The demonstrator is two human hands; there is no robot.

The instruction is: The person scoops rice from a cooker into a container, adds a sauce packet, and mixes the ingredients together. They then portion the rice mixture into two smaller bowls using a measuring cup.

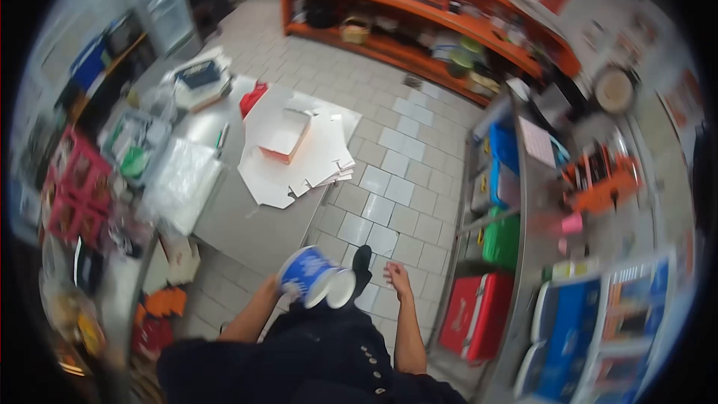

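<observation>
My left hand (279,288) grips a blue paper tub (305,274) with white lettering, held tilted in front of my body. Pressed against that tub is a second, smaller-looking container with a white rim (342,289); how it is held is hidden. My right hand (396,276) hangs over the floor with fingers loosely bent and apart, nothing in it. Ahead of the left hand stands a metal table (258,230). On it flat white cardboard sheets (263,185) lie stacked, with an open white box (282,136) on top.
A plastic-wrapped pile (179,183) and a pink crate (75,194) occupy the left side. To the right runs a metal counter (535,202) with a red case (477,316) below. Orange shelves (419,11) line the back. The tiled floor (381,209) runs between table and counter.
</observation>
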